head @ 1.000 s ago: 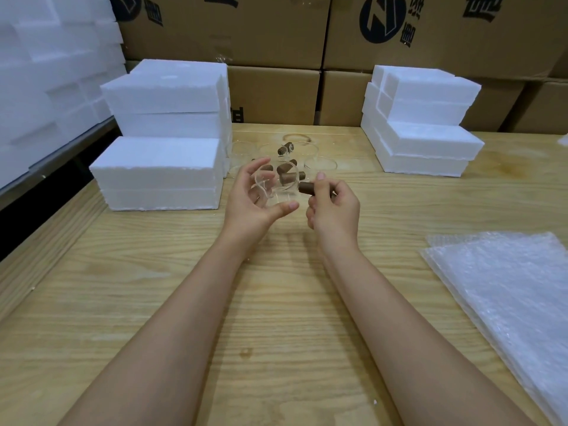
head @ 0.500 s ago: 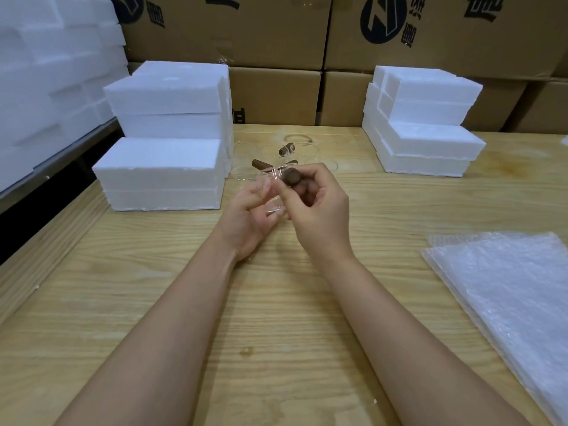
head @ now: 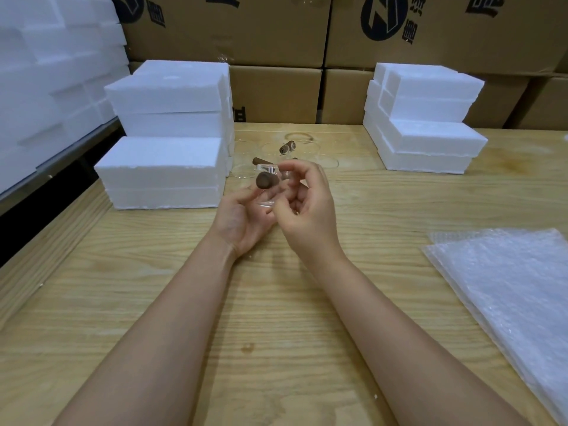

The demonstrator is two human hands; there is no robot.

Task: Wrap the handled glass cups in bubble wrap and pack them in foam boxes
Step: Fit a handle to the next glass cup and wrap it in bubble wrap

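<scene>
Above the middle of the wooden table (head: 276, 302) I hold a clear glass cup (head: 270, 196) with a brown wooden handle (head: 266, 180) that points toward me. My left hand (head: 242, 216) cups the glass from below, palm up. My right hand (head: 307, 207) curls its fingers round the cup's right side. Behind my hands more glass cups with brown handles (head: 287, 147) stand on the table. A stack of bubble wrap sheets (head: 510, 290) lies at the right.
White foam boxes (head: 166, 167) are stacked at the left, and a second foam stack (head: 427, 118) stands at the back right. Cardboard cartons (head: 276, 41) line the wall behind. More foam (head: 46, 72) fills a shelf at the far left.
The cup has been turned in my hands: its handle swung from the right side toward the left and now faces me. My right hand shifted from the handle to the glass.
</scene>
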